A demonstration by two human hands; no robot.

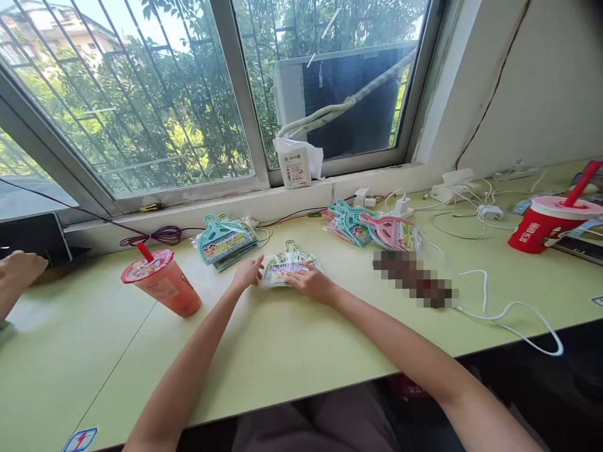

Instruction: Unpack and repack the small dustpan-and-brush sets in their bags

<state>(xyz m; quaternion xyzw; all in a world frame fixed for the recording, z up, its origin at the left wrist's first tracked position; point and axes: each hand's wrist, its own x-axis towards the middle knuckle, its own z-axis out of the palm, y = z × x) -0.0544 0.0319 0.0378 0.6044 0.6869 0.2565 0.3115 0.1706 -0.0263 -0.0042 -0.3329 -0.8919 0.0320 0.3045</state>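
Note:
Both my hands rest on a small stack of packaged toy dustpan sets [285,265] in clear bags at the middle of the pale green table [264,351]. My left hand [248,274] touches the stack's left edge with fingers curled against it. My right hand [308,280] lies on the stack's right side, fingers spread flat over the bags. A teal pile of the same packages [225,242] lies just behind to the left. Another pile of teal and pink packages [372,227] sits behind to the right.
An orange drink cup with a red straw [162,284] stands left of my hands. A red cup [541,223] stands far right among white chargers and cables [499,307]. Another person's hand [16,270] shows at the left edge near a dark tablet [32,235]. The window sill runs behind.

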